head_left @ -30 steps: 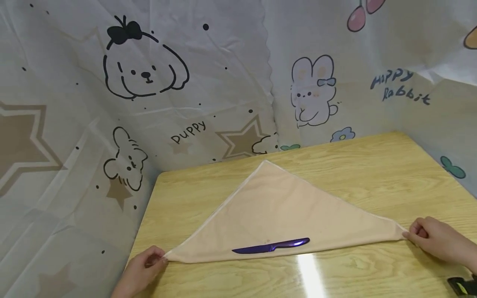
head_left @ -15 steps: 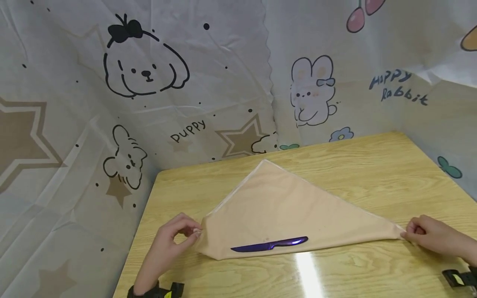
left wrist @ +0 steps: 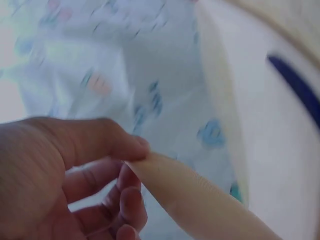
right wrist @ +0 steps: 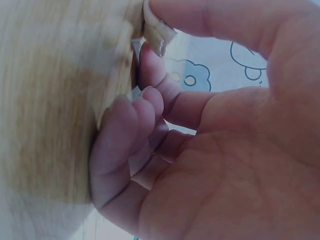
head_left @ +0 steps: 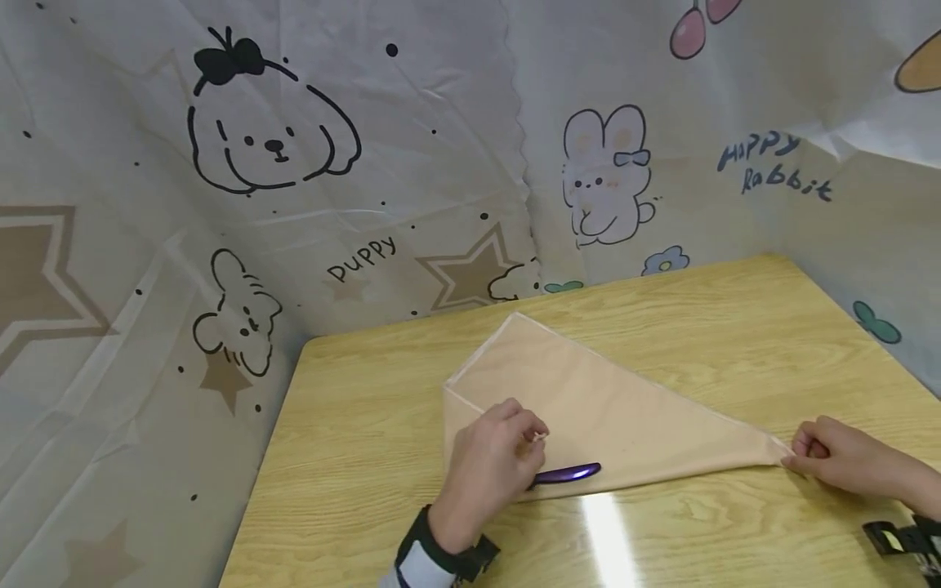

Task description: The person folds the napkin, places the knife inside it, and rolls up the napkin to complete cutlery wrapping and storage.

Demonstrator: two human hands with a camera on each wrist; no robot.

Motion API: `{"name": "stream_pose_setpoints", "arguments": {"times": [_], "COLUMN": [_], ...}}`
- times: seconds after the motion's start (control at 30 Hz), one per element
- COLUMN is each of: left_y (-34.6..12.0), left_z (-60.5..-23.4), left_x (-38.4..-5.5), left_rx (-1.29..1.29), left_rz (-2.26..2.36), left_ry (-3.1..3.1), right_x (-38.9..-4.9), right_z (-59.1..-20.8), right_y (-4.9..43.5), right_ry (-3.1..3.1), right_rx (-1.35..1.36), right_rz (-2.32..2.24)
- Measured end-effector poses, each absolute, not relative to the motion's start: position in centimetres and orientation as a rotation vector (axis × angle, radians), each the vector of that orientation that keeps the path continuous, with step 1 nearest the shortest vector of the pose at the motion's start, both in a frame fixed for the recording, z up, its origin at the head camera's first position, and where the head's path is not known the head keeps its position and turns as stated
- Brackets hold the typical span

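- The peach cloth [head_left: 625, 425], white along its edges, lies on the table [head_left: 353, 384] with its left part turned inward as a flap [head_left: 457, 420]. If that flap is dragged rather than lifted across, the layer beneath could ruck up or slide, since the table top looks smooth.
- The purple knife [head_left: 569, 474] rests on the cloth near its lower edge. Its handle shows past the left grip; most of the blade is hidden behind the hand in the head view. A tug on the fabric could swing it round or carry it off the near edge, because nothing seems to pin it down.
- The left grip [head_left: 496, 457] is over the cloth, thumb and finger pressed together on the left corner. Only a small bit is caught, so a quick pull could let it slip. Being just beside the knife, the hand could also knock it or brush the blade; how sharp that is, I cannot tell.
- The right grip [head_left: 845, 457] pinches the cloth's right tip with no gap to spare, low by the table. Uneven pulling between the two ends could skew the cloth.
- The black wrist strap [head_left: 481, 557] on the left sits close to the cloth's near edge and could snag it if the wrist drops.
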State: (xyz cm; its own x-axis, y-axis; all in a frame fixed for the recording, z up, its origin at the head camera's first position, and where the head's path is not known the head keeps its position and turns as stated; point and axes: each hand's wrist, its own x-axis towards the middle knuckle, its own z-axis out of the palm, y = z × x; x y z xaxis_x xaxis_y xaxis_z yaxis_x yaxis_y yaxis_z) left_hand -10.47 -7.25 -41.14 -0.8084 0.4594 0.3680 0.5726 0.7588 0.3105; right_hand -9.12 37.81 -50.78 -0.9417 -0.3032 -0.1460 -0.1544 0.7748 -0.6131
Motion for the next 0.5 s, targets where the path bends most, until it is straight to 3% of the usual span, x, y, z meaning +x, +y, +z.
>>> {"name": "stream_pose_setpoints", "arguments": {"times": [0.23,0.5], "left_y": [-1.5,0.2], "left_z": [-45.1,-48.5], "left_x": [-10.1,-9.6], "left_rx": [-0.951,-1.036], "left_rz": [-0.290,-0.236], "left_ry": [-2.724,-2.793], "right_x": [-9.1,-8.6], "right_z": [-50.6,-50.7], "right_y": [37.8,37.5], "right_ry": [2.773,2.846], "right_rx": [-0.342,-0.295], "right_rz": [-0.902,-0.835]}}
